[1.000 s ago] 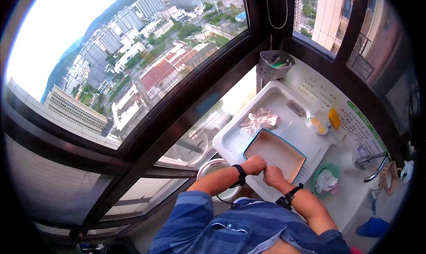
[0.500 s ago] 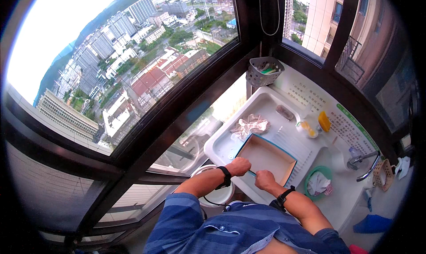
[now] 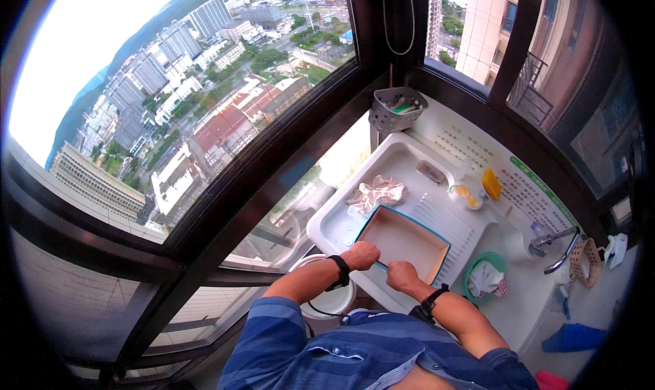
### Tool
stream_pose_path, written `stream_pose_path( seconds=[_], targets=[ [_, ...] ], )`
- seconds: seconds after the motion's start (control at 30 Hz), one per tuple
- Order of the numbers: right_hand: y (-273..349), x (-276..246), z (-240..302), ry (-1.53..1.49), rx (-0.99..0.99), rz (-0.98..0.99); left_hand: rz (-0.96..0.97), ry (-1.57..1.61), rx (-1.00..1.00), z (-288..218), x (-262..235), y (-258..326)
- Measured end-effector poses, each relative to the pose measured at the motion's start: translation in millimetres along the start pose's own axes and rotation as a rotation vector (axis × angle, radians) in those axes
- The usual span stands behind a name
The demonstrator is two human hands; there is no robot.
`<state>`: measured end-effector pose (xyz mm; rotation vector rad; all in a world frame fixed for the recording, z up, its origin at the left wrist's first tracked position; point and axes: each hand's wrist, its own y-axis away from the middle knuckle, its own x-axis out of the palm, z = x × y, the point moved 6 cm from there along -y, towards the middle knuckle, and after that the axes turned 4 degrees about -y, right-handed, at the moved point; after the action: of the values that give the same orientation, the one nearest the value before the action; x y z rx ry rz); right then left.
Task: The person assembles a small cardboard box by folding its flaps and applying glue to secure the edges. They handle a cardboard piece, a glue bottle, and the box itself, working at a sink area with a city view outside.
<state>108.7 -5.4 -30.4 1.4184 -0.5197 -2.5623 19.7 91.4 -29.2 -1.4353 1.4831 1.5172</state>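
The open, shallow rectangular box with a blue rim [image 3: 407, 240] is over the white basin with a ribbed washboard [image 3: 456, 221], opening upward, long axis running from far left to near right. The left hand [image 3: 362, 255] and right hand [image 3: 402, 275] curl at its near edge, covering part; hidden fingertips mean I cannot tell whether they pinch it. Crumpled, thin pale fabric [image 3: 379, 193] lies beyond.

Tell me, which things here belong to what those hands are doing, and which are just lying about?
Seemingly in use:
- open blue-edged box
- left fingers and right fingers, at its near edge

Apparently lying about:
- crumpled pale item
- grey basket
- green basin
- cloth inside it
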Motion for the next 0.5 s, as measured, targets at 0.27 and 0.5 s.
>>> stream_pose_path(
  seconds=[0.27, 0.5],
  targets=[
    [3.8, 2.7, -6.0, -0.014, 0.009, -0.036, 0.031, -0.032, -0.003, -0.9, -0.9, -2.0],
    [17.4, -24.7, 11.5, -0.129, -0.071, -0.085, 0.087, -0.030, -0.034, 12.7, 28.4, -7.9]
  ],
)
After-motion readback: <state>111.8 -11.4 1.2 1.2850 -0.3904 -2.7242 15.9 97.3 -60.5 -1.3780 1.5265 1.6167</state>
